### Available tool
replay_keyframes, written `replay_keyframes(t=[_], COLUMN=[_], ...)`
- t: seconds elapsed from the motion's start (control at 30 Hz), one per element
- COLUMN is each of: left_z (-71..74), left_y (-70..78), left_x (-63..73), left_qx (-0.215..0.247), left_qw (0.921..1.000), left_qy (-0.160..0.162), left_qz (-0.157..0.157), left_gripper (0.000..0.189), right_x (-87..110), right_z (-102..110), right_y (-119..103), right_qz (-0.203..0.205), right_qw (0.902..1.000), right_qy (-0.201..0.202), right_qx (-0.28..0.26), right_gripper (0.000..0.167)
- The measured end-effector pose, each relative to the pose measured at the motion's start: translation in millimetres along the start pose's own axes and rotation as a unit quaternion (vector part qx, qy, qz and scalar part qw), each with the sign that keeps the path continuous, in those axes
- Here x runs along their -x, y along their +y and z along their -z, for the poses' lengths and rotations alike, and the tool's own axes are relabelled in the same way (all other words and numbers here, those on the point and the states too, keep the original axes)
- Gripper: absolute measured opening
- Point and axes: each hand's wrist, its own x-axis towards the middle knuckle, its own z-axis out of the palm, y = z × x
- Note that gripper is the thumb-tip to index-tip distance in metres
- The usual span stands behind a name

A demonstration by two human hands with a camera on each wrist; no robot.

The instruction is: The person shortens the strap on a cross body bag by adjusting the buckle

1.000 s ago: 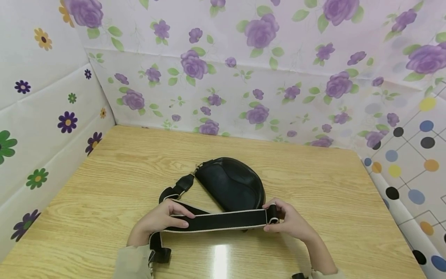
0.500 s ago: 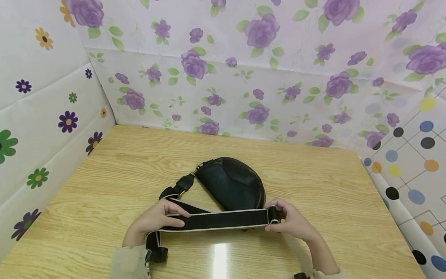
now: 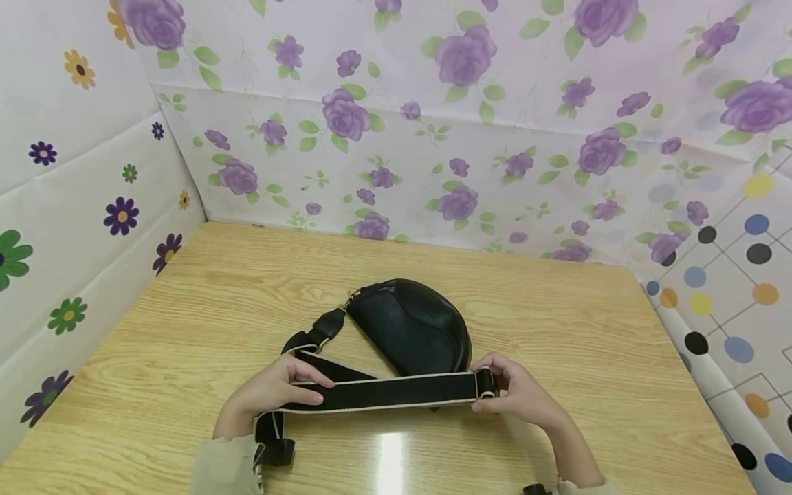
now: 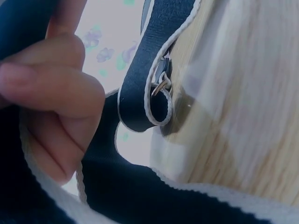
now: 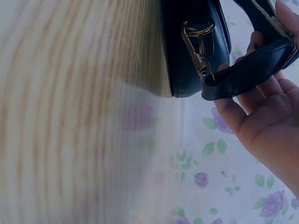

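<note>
A black half-moon shoulder bag (image 3: 411, 326) lies on the wooden table in the head view. Its black webbing strap (image 3: 402, 393) with white edges is stretched level in front of the bag. My left hand (image 3: 269, 392) pinches the strap's left part between thumb and fingers, and more strap loops behind it. At the other end, my right hand (image 3: 518, 390) holds the strap by its buckle (image 3: 485, 382). In the right wrist view a gold clasp (image 5: 198, 51) joins the bag to a leather strap end (image 5: 247, 70), which lies across the right fingers. The left wrist view shows curled left fingers (image 4: 56, 93) at the strap.
The wood-grain table (image 3: 557, 309) extends around the bag. Flower-printed cloth (image 3: 408, 158) stands behind it, with patterned cloth at both sides. Left of the bag, a leather strap tab (image 3: 328, 323) hangs off another clasp. A black piece (image 3: 280, 452) sits beside the left cuff.
My left hand has slid slightly left along the strap, showing a little more of it. The right hand has shifted slightly right with the buckle. The bag has stayed put.
</note>
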Motion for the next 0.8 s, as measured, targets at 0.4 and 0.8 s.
replay_keyframes(t=[0.4, 0.8], left_z=[4.2, 4.8], left_y=[-1.8, -0.9], left_x=[6.0, 8.0], left_qx=[0.002, 0.000], left_qw=[1.0000, 0.9997], left_qy=[0.004, 0.006], left_qz=[-0.004, 0.024], left_gripper=[0.023, 0.023], right_x=[1.0, 5.4], right_z=[2.1, 3.4], right_y=[3.6, 4.1], right_qz=[0.016, 0.000], right_qw=[0.9999, 0.9999], right_qy=[-0.003, -0.010], right_qx=[-0.002, 0.011], right_gripper=[0.039, 0.041])
